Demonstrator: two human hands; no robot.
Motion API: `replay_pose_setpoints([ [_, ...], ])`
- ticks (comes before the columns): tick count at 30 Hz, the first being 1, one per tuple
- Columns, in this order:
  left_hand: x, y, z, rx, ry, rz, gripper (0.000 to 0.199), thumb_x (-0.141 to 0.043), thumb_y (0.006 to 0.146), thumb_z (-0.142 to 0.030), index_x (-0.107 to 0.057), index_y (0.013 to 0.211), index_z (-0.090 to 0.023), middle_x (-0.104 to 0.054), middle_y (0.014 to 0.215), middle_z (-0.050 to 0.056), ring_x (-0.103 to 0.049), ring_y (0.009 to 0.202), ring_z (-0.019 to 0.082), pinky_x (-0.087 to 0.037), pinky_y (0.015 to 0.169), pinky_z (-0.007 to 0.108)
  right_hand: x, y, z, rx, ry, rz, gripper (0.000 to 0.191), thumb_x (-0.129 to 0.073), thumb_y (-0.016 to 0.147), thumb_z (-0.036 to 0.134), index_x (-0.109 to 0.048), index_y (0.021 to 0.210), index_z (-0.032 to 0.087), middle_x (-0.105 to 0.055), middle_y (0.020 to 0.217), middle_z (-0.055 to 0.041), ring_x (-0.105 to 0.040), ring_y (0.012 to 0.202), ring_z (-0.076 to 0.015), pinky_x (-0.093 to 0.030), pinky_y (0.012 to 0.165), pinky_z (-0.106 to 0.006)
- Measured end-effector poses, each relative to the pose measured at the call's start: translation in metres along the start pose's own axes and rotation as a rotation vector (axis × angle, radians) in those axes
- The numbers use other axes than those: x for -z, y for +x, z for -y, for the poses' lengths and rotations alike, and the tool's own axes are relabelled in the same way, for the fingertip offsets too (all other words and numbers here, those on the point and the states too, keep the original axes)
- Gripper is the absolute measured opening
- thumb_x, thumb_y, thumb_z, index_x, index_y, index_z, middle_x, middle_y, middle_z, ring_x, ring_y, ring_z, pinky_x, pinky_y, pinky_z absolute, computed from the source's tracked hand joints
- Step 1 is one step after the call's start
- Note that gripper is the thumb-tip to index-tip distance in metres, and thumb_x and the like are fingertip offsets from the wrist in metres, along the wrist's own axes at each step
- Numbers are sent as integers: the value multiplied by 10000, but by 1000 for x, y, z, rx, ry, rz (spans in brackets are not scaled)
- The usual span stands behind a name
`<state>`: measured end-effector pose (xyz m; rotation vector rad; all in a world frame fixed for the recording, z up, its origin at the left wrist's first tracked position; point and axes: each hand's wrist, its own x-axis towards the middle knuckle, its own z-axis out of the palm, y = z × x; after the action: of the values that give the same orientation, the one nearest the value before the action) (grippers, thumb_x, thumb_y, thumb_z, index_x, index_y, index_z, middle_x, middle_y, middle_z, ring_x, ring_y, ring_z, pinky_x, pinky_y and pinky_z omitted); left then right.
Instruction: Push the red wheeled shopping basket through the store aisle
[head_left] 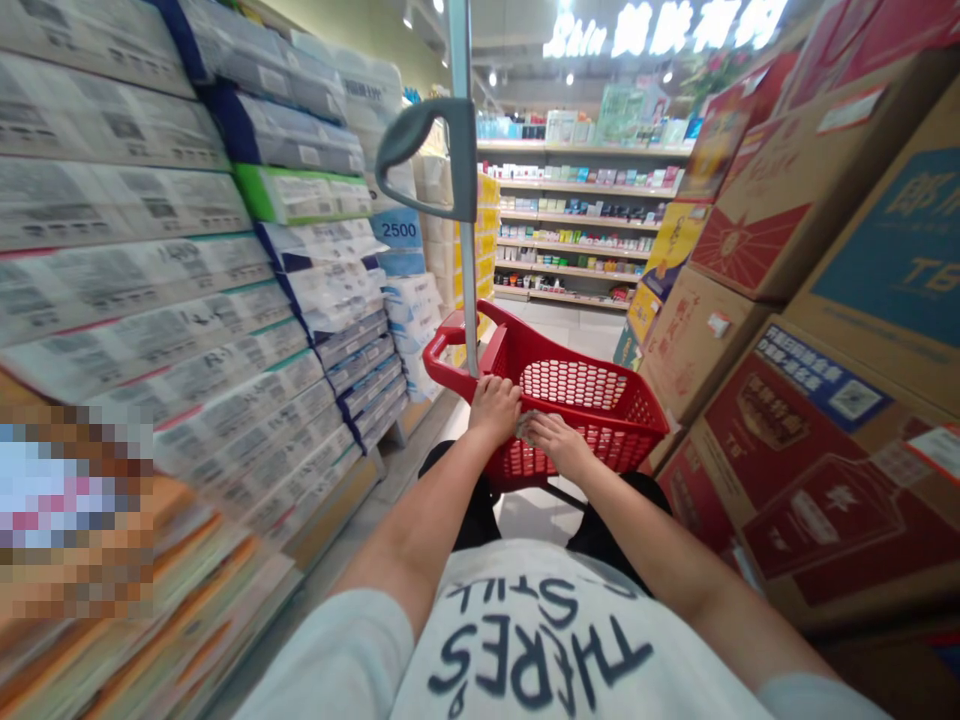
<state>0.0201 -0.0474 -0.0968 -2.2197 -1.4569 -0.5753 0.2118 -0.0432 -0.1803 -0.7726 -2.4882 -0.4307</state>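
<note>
"What are our hands doing?"

"Our left hand curls closed over the near rim of a red plastic shopping trolley. Our right hand lies flatter on the same rim, just beside the left, its fingers over a small grey scrap. We cannot tell whether that hand grips anything."

"What is around them?"

"The trolley stands directly ahead of us in a narrow aisle. A metal pole with a grey loop handle rises from its left side. Plastic-wrapped tissue packs are stacked high on our left, printed cardboard cartons on our right, and shelves of small boxes lie far ahead."

"What could go wrong?"

"The aisle is tight, so a swung trolley corner could catch the stacks and topple them. Loosened fingers could also let the grey scrap drop."
</note>
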Motion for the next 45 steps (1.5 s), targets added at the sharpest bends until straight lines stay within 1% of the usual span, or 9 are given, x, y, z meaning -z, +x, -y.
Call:
replay_pose_setpoints([
  [8,1,0,0,0,-3,18,216,-447,917,-290,-615,1018,-198,-595,1025,90,-458,1070,259,-245,1047,427,5,-1,9,-32,27,30,258,-503,902,110,-710,1037,183,-690,1124,-88,-574,1134,-235,-454,972,-416],
  [14,2,0,-1,13,-24,19,217,-437,918,-287,-621,993,-201,-597,1007,92,-460,1065,266,-241,1051,436,22,22,12,6,-23,-70,323,-432,948,141,-640,1186,203,-629,1252,-82,-481,1248,-231,-369,1054,-438],
  [20,3,0,0,1,-30,30,229,-434,919,-284,-617,1032,-205,-598,1024,91,-460,1072,263,-240,1054,434,9,4,4,-100,-93,-66,309,-447,924,129,-662,1140,181,-648,1204,-116,-570,1102,-243,-419,985,-422],
  [25,2,2,1,4,-18,28,226,-436,920,-290,-620,1016,-203,-598,1018,90,-461,1070,263,-236,1055,440,9,10,7,-121,-95,-78,293,-460,915,124,-656,1130,152,-663,1178,-116,-575,1090,-255,-433,951,-408],
  [29,1,2,0,4,-14,36,218,-439,922,-297,-618,1006,-206,-598,1020,88,-458,1072,264,-237,1052,436,15,15,9,-89,-68,-130,308,-429,931,117,-661,1129,160,-663,1194,-95,-544,1162,-253,-393,1003,-422],
  [33,2,1,0,9,0,37,206,-447,918,-299,-617,999,-216,-599,1029,81,-459,1079,265,-231,1061,438,17,3,2,-74,-39,-125,337,-420,933,107,-661,1145,211,-639,1248,-66,-463,1276,-226,-302,1091,-447],
  [37,2,1,0,4,-18,29,216,-441,919,-292,-617,1018,-215,-598,1025,86,-463,1071,264,-244,1051,440,21,-6,-5,-122,-13,-76,281,-466,910,102,-698,1027,209,-689,1133,-56,-519,1203,-227,-354,1057,-437],
  [42,3,2,-1,19,-33,38,200,-457,911,-290,-617,1012,-225,-598,1030,87,-453,1085,268,-246,1044,446,33,15,-4,-164,27,-203,334,-418,924,87,-667,1114,203,-618,1273,-67,-451,1283,-210,-340,1099,-428],
  [45,2,1,-1,15,-8,32,198,-464,910,-299,-616,1013,-225,-597,1033,82,-451,1088,266,-244,1048,440,32,25,-4,-177,34,-204,360,-404,901,52,-665,1111,183,-591,1309,-86,-466,1275,-217,-382,1079,-427],
])
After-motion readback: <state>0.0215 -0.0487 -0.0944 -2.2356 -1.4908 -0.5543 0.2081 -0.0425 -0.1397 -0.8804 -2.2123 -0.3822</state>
